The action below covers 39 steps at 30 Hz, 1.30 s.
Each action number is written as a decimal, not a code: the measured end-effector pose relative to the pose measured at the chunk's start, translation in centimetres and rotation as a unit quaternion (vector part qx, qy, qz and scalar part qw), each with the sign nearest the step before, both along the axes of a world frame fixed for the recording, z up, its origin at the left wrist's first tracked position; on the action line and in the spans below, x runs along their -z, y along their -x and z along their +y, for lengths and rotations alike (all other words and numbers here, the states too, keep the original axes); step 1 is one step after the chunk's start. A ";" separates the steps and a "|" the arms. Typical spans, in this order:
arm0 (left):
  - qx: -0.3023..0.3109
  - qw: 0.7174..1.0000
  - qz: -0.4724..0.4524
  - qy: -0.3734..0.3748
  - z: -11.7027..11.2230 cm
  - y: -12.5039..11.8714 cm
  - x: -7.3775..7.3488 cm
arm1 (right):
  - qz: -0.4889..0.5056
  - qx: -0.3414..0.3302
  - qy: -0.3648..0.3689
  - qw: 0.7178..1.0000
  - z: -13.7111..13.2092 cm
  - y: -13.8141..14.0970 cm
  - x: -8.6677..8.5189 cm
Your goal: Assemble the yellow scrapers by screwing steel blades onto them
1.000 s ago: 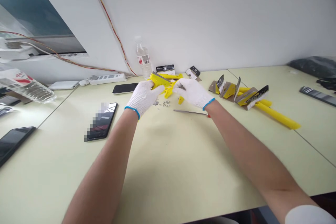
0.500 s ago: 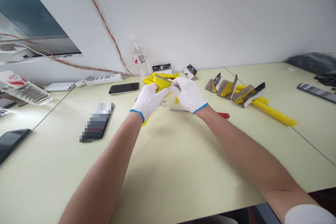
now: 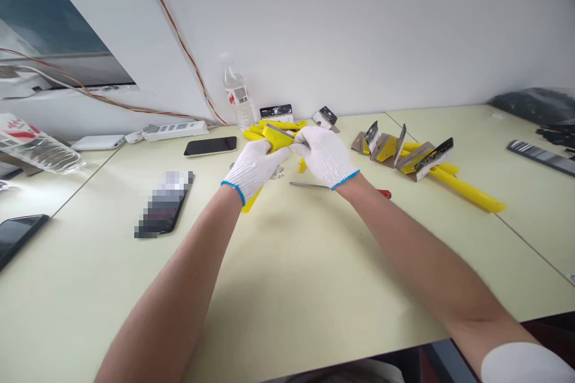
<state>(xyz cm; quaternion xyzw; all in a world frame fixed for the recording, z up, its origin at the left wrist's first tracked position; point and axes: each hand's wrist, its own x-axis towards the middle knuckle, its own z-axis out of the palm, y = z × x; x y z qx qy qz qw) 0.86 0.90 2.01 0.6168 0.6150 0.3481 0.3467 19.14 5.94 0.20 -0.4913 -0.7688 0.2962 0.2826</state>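
My left hand (image 3: 253,167), in a white knit glove with a blue cuff, is closed around a yellow scraper (image 3: 275,137) with a metal strip along its upper edge. My right hand (image 3: 327,157), gloved the same way, pinches at the right end of this scraper head; its fingertips hide the exact spot. Below the hands lie several small screws (image 3: 281,172). A screwdriver (image 3: 308,185) with a red handle lies partly under my right wrist. Behind the held scraper are more yellow scraper parts (image 3: 294,125).
Several carded yellow scrapers (image 3: 420,161) lie at the right. A water bottle (image 3: 238,96) stands by the wall, near a power strip (image 3: 175,130). Phones (image 3: 210,146) lie on the left, and another bottle (image 3: 40,146) rests at the far left.
The view has shifted slightly. My right fingers have moved a little at the scraper's right end, and my left hand keeps its hold.
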 end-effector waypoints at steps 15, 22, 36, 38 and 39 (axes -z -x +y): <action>0.006 0.999 -0.035 0.006 0.2 -0.1 0.8 | -0.064 0.070 -0.143 0.985 -1.5 1.2 0.1; 0.023 0.987 -0.152 0.045 0.5 -0.4 0.9 | -0.048 0.094 -0.157 0.982 -0.8 1.0 0.6; 0.001 0.940 -0.322 0.113 1.7 0.4 1.7 | 0.015 0.106 -0.041 0.993 1.0 -1.7 -0.1; -0.027 0.944 -0.307 0.116 2.0 0.8 1.8 | -0.093 0.125 -0.058 0.986 1.5 -3.0 -0.7; -0.040 0.947 -0.298 0.113 2.1 1.1 1.9 | -0.157 0.133 -0.055 0.977 1.6 -3.6 -1.0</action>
